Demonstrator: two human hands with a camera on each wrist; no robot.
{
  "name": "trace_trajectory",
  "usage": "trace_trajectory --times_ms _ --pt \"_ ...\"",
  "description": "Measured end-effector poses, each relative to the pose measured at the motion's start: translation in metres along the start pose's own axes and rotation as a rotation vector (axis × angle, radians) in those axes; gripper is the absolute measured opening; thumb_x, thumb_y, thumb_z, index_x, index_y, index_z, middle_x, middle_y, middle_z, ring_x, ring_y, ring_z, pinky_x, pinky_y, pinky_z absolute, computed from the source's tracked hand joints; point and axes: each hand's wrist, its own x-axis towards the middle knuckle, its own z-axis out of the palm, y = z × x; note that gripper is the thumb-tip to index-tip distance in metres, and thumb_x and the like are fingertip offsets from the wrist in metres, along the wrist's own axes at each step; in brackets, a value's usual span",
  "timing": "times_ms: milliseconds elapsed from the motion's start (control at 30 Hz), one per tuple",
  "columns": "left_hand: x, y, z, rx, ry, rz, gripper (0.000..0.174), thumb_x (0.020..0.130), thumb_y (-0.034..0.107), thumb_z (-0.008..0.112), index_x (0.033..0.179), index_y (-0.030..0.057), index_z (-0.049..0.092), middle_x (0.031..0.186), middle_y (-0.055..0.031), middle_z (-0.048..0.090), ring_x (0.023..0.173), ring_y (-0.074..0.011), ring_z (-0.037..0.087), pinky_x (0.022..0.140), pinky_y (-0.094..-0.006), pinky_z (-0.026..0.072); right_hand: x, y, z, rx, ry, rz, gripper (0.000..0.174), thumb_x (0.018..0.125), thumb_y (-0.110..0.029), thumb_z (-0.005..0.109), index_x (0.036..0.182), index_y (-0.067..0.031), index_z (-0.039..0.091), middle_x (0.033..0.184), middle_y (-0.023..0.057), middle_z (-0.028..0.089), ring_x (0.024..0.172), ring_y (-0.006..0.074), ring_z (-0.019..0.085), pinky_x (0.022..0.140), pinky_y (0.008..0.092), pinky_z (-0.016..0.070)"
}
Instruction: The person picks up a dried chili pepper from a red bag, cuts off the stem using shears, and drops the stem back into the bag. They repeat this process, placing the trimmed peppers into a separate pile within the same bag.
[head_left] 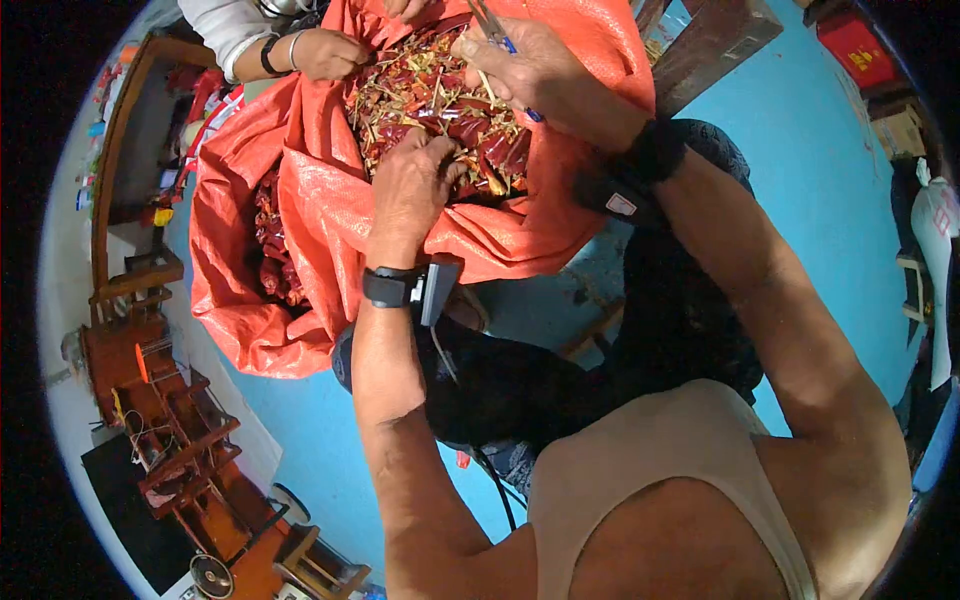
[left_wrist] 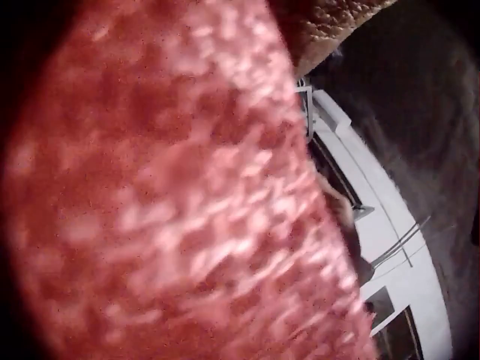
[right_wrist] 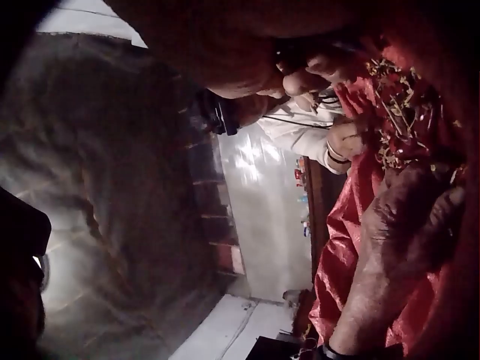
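Note:
Dried red chillies (head_left: 505,150), mixed with pale stem bits, fill an orange-red woven sack (head_left: 330,190) with its mouth spread wide. My left hand (head_left: 410,180) reaches over the near rim, its bent fingers down among the chillies; I cannot tell whether they pinch one. Above the pile at the right, my right hand (head_left: 545,80) grips scissors with blue on the handles and metal blades pointing up and away. Sack cloth (left_wrist: 172,180) covers most of the left wrist view. The right wrist view shows the left hand (right_wrist: 405,217) low against the pile.
Across the sack, another person's hand (head_left: 328,55) with a bracelet touches the chillies' far edge. More chillies (head_left: 272,245) show in a second opening at the left. A wooden piece (head_left: 715,55) stands right of the sack. Wooden furniture (head_left: 180,420) lines the left.

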Motion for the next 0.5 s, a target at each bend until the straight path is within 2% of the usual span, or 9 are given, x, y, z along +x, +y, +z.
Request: trace_trajectory --times_ms 33,167,233,267,300,333,400,467,500 --pt "0.002 0.002 0.002 0.012 0.031 0.022 0.016 0.074 0.015 0.064 0.086 0.0049 0.061 0.077 -0.0122 0.054 0.072 -0.0323 0.055 0.062 -0.0397 0.0444 0.001 -0.001 0.000 0.027 -0.002 -0.006 0.028 0.084 -0.023 0.049 0.065 -0.0022 0.054 0.053 0.0027 0.050 0.045 0.0093 0.044 0.042 0.0261 0.0355" --pt "0.011 0.000 -0.001 -0.225 0.229 -0.031 0.014 0.077 0.013 0.061 0.085 0.0016 0.059 0.078 -0.0161 0.059 0.073 -0.0324 0.058 0.065 -0.0396 0.0458 0.004 0.001 -0.004 0.016 0.030 -0.061 0.029 0.085 -0.024 0.050 0.065 -0.0026 0.054 0.052 0.0003 0.046 0.044 0.0083 0.042 0.042 0.0251 0.0343" --pt "0.016 0.006 -0.001 -0.289 0.223 -0.055 0.015 0.077 0.013 0.061 0.086 0.0016 0.059 0.080 -0.0165 0.060 0.075 -0.0324 0.059 0.066 -0.0387 0.0461 0.001 0.001 -0.004 0.007 0.065 -0.091 0.027 0.089 -0.030 0.050 0.085 -0.0038 0.056 0.063 -0.0011 0.050 0.048 0.0024 0.037 0.042 0.0180 0.0296" --pt "0.018 0.008 -0.002 -0.343 0.219 -0.090 0.016 0.077 0.013 0.062 0.087 0.0015 0.059 0.082 -0.0170 0.060 0.078 -0.0323 0.059 0.067 -0.0379 0.0465 0.001 0.000 -0.007 0.004 0.064 -0.091 0.027 0.089 -0.030 0.050 0.085 -0.0038 0.056 0.063 -0.0011 0.050 0.048 0.0024 0.037 0.042 0.0180 0.0296" --pt "0.020 0.014 -0.003 -0.331 0.191 -0.037 0.019 0.077 0.012 0.063 0.092 0.0008 0.060 0.089 -0.0158 0.062 0.082 -0.0287 0.061 0.072 -0.0355 0.0465 0.002 -0.001 -0.008 -0.013 0.048 -0.061 0.026 0.087 -0.027 0.050 0.076 -0.0033 0.055 0.059 -0.0003 0.050 0.048 0.0050 0.041 0.043 0.0214 0.0320" --pt "0.024 0.013 0.006 -0.304 0.244 0.063 0.021 0.077 0.012 0.062 0.096 0.0025 0.060 0.093 -0.0161 0.061 0.086 -0.0294 0.060 0.074 -0.0354 0.0464 0.003 -0.002 -0.007 -0.027 0.030 -0.033 0.027 0.084 -0.024 0.051 0.067 -0.0029 0.054 0.055 0.0006 0.049 0.049 0.0076 0.044 0.044 0.0249 0.0345" --pt "0.029 0.019 0.011 -0.185 0.140 0.089 0.022 0.078 0.012 0.061 0.098 0.0035 0.060 0.094 -0.0164 0.060 0.087 -0.0317 0.059 0.076 -0.0359 0.0461 0.006 0.001 -0.004 -0.104 0.071 -0.056 0.028 0.085 -0.024 0.051 0.067 -0.0033 0.055 0.056 0.0008 0.051 0.050 0.0080 0.044 0.045 0.0253 0.0350" --pt "0.034 0.019 0.014 -0.145 0.115 0.091 0.021 0.078 0.012 0.061 0.097 0.0037 0.061 0.092 -0.0169 0.060 0.084 -0.0341 0.057 0.075 -0.0360 0.0462 0.004 0.001 -0.005 -0.071 0.017 -0.062 0.026 0.088 -0.028 0.051 0.084 -0.0031 0.058 0.068 0.0003 0.054 0.054 0.0027 0.042 0.046 0.0177 0.0327" --pt "0.037 0.017 0.010 -0.175 0.179 0.076 0.020 0.078 0.012 0.061 0.096 0.0036 0.061 0.092 -0.0165 0.060 0.083 -0.0324 0.058 0.073 -0.0349 0.0463 0.002 -0.001 -0.008 -0.052 -0.007 -0.038 0.026 0.088 -0.028 0.050 0.087 -0.0030 0.058 0.069 -0.0003 0.055 0.055 0.0026 0.043 0.048 0.0176 0.0337"
